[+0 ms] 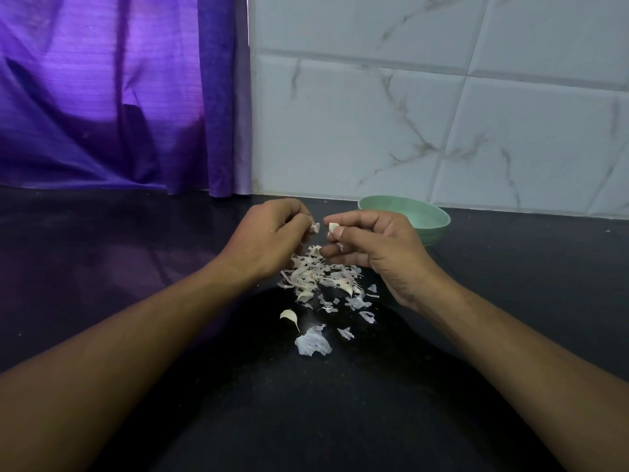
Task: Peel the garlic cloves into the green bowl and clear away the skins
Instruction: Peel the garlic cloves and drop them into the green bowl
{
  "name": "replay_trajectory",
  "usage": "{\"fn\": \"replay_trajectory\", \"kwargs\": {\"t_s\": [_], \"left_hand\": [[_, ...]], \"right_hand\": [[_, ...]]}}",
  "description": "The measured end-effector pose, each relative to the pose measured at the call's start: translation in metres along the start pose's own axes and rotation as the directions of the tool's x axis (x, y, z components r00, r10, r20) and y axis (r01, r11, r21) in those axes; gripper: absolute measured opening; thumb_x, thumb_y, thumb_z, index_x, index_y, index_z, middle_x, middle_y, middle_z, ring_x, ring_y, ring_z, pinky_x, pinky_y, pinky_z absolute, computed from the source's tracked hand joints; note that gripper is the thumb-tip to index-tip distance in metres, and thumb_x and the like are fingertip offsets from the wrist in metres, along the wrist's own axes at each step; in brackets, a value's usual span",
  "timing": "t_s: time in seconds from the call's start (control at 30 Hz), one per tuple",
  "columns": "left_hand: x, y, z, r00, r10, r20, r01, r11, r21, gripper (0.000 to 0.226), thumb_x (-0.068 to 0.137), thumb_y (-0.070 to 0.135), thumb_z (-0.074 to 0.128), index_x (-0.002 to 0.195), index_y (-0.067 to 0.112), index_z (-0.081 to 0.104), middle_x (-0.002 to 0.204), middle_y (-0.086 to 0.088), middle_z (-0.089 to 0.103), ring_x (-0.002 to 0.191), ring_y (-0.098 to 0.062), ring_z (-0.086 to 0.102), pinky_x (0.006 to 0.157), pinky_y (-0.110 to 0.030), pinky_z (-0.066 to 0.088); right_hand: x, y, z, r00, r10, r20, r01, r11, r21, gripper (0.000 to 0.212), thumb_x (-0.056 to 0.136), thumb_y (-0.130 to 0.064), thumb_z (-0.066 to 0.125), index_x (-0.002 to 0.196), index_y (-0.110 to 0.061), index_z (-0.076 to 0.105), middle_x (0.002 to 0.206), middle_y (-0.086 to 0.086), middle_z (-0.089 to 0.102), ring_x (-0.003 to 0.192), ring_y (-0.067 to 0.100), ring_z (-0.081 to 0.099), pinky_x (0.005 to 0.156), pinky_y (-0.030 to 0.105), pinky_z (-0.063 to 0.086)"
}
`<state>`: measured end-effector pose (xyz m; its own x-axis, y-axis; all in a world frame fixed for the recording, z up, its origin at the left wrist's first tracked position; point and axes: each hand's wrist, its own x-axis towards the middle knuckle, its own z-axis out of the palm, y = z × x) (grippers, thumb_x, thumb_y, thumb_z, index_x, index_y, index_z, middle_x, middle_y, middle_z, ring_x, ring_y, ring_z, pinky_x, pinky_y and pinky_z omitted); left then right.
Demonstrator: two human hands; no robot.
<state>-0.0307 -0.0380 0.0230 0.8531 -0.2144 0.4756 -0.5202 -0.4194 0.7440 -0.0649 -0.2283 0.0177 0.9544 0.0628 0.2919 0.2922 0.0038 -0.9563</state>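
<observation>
**Figure: peeling in progress, head view.** At far left hangs a purple fabric curtain (102,97). Below it runs the black speckled stone worktop (102,250).

The left hand (269,240) pinches a thin flake of papery skin (315,227) between curled fingertips. Just to its right, across a small gap, the right hand (371,248) grips a small pale garlic clove (333,227) between thumb and forefinger; the clove looks nearly bare.

Beneath both hands lies a loose heap of white papery skins (316,272). Nearer the viewer rests a curved whole clove with a tail (288,316), seemingly unpeeled.

The shallow round green bowl (432,218) stands behind the right hand, near the white marble-patterned wall tiles (442,114). Its contents are hidden.

Suggested technique: drop the flake onto the heap, turn the held clove to check for clinging skin, and carry it over the bowl's rim before letting go.

No brand, label or writing is legible.
</observation>
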Motion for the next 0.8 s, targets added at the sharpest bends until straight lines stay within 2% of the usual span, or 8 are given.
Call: {"fn": "replay_trajectory", "kwargs": {"t_s": [0.13,0.3,0.43,0.57,0.63,0.73,0.8], "left_hand": [[-0.0011,0.0008,0.0012,0.999,0.026,0.026,-0.027,0.997,0.067,0.029,0.104,0.028,0.058,0.082,0.013,0.069,0.073,-0.002,0.073,0.067,-0.018,0.072,0.063,-0.039,0.060],[-0.0014,0.0048,-0.0028,0.999,0.027,-0.027,-0.024,0.992,0.128,0.028,0.090,0.034,0.077,0.068,0.016,0.073,0.058,0.004,0.070,0.053,-0.007,0.063,0.063,-0.036,0.058],[-0.0018,0.0063,-0.0032,1.000,-0.015,-0.028,0.017,0.996,0.083,0.026,0.081,0.031,0.084,0.066,0.016,0.070,0.059,-0.001,0.069,0.056,-0.012,0.063,0.067,-0.043,0.060],[0.0007,0.0028,-0.0035,1.000,-0.010,-0.017,0.011,0.999,0.030,0.020,0.079,0.023,0.086,0.075,0.017,0.067,0.069,-0.003,0.072,0.061,-0.022,0.066,0.066,-0.044,0.060],[0.0010,0.0013,-0.0024,1.000,0.011,0.015,-0.011,1.000,-0.029,0.011,0.085,0.016,0.082,0.084,0.019,0.071,0.075,-0.002,0.073,0.065,-0.020,0.069,0.066,-0.042,0.061],[-0.0016,0.0032,0.0006,0.997,0.028,0.071,-0.018,0.991,-0.136,0.005,0.095,0.018,0.074,0.099,0.019,0.075,0.085,-0.003,0.077,0.072,-0.018,0.074,0.065,-0.036,0.062],[-0.0033,0.0052,0.0029,0.994,0.039,0.103,-0.022,0.987,-0.161,0.007,0.096,0.023,0.074,0.099,0.018,0.077,0.086,-0.003,0.078,0.073,-0.014,0.074,0.061,-0.029,0.058]], "right_hand": [[0.0004,0.0005,-0.0013,1.000,0.000,-0.007,0.000,1.000,0.005,0.016,0.093,0.000,0.070,0.109,-0.002,0.073,0.094,0.019,0.077,0.084,0.031,0.076,0.085,0.048,0.063],[0.0001,0.0006,-0.0014,1.000,-0.004,-0.025,0.004,1.000,0.007,0.013,0.092,0.000,0.072,0.105,0.002,0.070,0.094,0.021,0.077,0.081,0.029,0.076,0.081,0.045,0.065],[-0.0002,0.0010,-0.0017,0.999,-0.016,-0.047,0.016,1.000,0.008,0.012,0.091,-0.001,0.073,0.104,0.001,0.073,0.092,0.019,0.077,0.078,0.026,0.075,0.074,0.037,0.065],[0.0006,0.0025,-0.0021,0.998,-0.022,-0.054,0.023,1.000,0.008,0.011,0.091,-0.001,0.074,0.102,-0.001,0.075,0.087,0.017,0.076,0.077,0.024,0.075,0.071,0.032,0.064],[0.0009,0.0030,-0.0022,0.998,-0.022,-0.052,0.023,1.000,0.004,0.011,0.091,-0.001,0.074,0.101,-0.002,0.075,0.084,0.016,0.076,0.076,0.023,0.075,0.070,0.032,0.064],[0.0008,0.0035,-0.0022,0.999,-0.028,-0.032,0.028,1.000,-0.004,0.011,0.089,-0.002,0.076,0.099,-0.001,0.074,0.082,0.015,0.076,0.074,0.024,0.075,0.075,0.039,0.065],[0.0001,0.0031,-0.0021,0.999,-0.032,-0.016,0.032,0.999,-0.012,0.022,0.082,-0.011,0.080,0.099,0.002,0.072,0.082,0.016,0.076,0.073,0.026,0.074,0.077,0.042,0.065]]}}
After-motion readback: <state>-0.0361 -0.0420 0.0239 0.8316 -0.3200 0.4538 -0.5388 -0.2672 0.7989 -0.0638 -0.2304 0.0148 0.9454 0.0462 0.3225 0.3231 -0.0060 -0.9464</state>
